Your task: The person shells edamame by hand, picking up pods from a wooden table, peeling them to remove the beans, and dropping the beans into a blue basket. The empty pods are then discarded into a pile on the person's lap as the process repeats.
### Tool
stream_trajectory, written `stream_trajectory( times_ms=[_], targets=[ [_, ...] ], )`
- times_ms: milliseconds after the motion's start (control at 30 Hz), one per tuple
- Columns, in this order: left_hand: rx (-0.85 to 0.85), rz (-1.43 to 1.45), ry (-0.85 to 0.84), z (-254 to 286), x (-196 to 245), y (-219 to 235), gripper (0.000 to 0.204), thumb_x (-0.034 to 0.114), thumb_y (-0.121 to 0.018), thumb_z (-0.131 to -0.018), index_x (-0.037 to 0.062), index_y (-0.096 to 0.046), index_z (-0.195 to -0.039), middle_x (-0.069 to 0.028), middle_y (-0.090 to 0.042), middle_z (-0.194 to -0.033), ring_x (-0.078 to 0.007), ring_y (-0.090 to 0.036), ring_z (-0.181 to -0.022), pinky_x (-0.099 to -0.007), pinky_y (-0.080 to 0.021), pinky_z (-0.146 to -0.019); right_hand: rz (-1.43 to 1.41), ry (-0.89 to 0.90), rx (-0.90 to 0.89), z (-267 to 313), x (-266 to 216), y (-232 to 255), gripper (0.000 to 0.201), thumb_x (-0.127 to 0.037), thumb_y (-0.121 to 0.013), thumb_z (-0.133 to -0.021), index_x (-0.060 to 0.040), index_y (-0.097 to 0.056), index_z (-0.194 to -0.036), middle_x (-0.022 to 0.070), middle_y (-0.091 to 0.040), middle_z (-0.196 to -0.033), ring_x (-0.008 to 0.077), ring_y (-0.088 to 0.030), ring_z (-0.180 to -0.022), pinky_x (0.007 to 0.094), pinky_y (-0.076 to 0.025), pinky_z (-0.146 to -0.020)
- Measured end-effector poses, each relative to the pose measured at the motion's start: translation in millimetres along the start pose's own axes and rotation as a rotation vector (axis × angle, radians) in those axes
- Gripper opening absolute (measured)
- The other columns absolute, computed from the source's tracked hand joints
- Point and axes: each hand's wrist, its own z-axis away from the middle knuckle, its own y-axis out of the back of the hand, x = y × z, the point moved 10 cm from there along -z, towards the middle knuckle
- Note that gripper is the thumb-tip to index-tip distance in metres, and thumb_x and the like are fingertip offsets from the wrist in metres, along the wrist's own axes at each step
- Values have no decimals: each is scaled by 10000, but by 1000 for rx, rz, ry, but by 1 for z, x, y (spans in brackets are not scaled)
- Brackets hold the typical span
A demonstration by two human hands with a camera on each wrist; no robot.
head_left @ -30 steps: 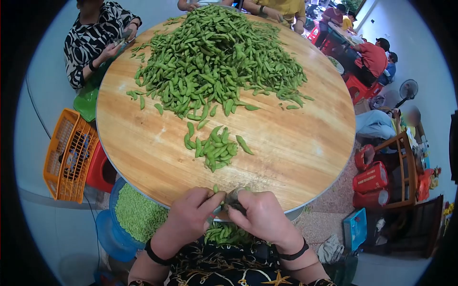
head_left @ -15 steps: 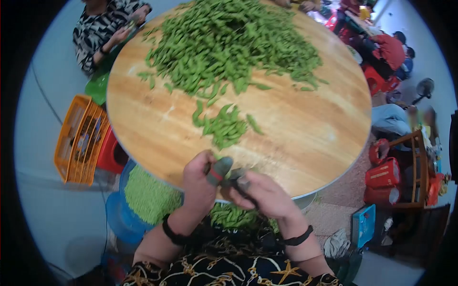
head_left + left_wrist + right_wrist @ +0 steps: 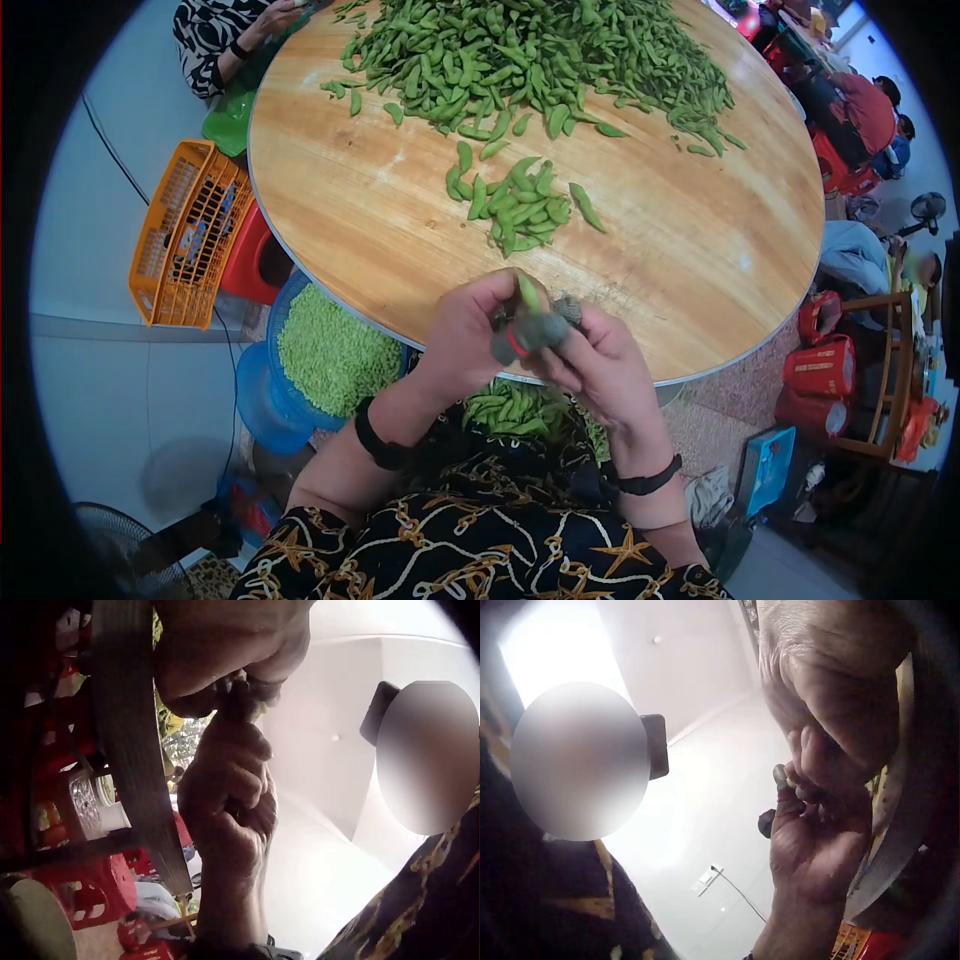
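In the head view a green pod (image 3: 528,293) stands up between the fingers of the left hand (image 3: 468,335), which pinches it above the table's near edge. Dark grey coverings sit on some fingertips. The right hand (image 3: 612,368) meets the left from the other side, its fingers curled at the pod; whether it grips anything is hidden. Farther in on the round wooden table (image 3: 380,240) lies a small group of pods (image 3: 525,210), with a large heap of pods (image 3: 540,60) behind it. More pods (image 3: 512,408) are below the table edge, by the patterned clothing.
A blue basin of shelled beans (image 3: 335,350) stands at the left below the table. Beyond it are an orange crate (image 3: 190,235) and a red stool (image 3: 250,262). Another person's hand (image 3: 280,17) shows at the upper left. Red containers (image 3: 818,370) and a blue tray (image 3: 768,470) are at the right.
The head view has shifted, so the table sits higher and farther right. Both hands have lifted from the table edge, and the pod now points up between them.
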Motion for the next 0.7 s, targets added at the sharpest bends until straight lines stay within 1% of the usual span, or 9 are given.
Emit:
stream_trajectory(
  times_ms=[33,100,233,333,400,467,533,633,700],
  targets=[
    [2,1,1,0,1,2,140,102,-653,-805,44,-528,-780,4,-518,-764,-52,-475,-684,-185,-361,-579,0,-3,-1,0,2,-1,146,-119,-477,-926,-29,-550,-837,-30,-477,-604,16,-353,-467,173,-268,-426],
    [-24,-170,9,2,2,6,132,57,-667,-783,16,-565,-856,-5,-557,-768,-42,-488,-673,-193,-399,-605,452,289,216,8,-26,10,148,-112,-514,-907,-29,-552,-790,-29,-491,-602,16,-355,-478,179,-272,-436],
    [-101,-349,-7,2,8,15,194,59,-663,-790,-15,-588,-952,-12,-585,-771,-42,-507,-648,-198,-420,-599,141,7,90,7,-6,10,153,-113,-518,-903,-27,-554,-782,-34,-484,-589,19,-356,-477,181,-267,-437],
    [-218,-82,47,4,-1,12,267,88,-646,-812,-27,-581,-1045,-19,-596,-786,-42,-519,-644,-188,-413,-567,-93,-140,14,9,2,-2,158,-128,-501,-915,-28,-551,-803,-33,-485,-587,22,-362,-469,180,-264,-431],
    [-297,459,185,8,-2,-3,275,110,-619,-837,-30,-574,-1069,-20,-593,-778,-39,-514,-631,-176,-397,-538,-77,-122,-18,8,0,-5,158,-141,-498,-918,-29,-554,-822,-35,-481,-588,21,-362,-467,176,-264,-431],
    [-249,436,198,8,-5,2,296,107,-605,-844,-21,-553,-1106,-12,-589,-767,-35,-508,-629,-171,-392,-543,-59,-107,-47,8,-2,-4,161,-154,-496,-921,-29,-557,-841,-37,-478,-589,20,-362,-465,173,-263,-430],
    [-201,414,211,7,-7,6,319,104,-590,-851,-12,-532,-1143,-4,-585,-757,-32,-503,-627,-167,-387,-548,268,-103,-89,9,-2,0,159,-174,-503,-920,-31,-570,-904,-48,-468,-599,11,-361,-481,167,-262,-435],
    [-174,-38,77,7,9,7,414,59,-610,-830,22,-477,-1221,26,-547,-744,-42,-479,-613,-191,-393,-570,206,104,155,-2,-28,21,154,-162,-501,-917,-37,-565,-980,-57,-476,-628,5,-370,-499,163,-265,-440],
    [-210,-419,-57,11,19,0,480,53,-619,-811,47,-439,-1256,-5,-537,-717,-69,-483,-605,-209,-398,-565,217,107,105,-6,-27,10,155,-145,-498,-913,-37,-552,-1009,-57,-481,-640,1,-374,-507,162,-264,-440]
  ],
)
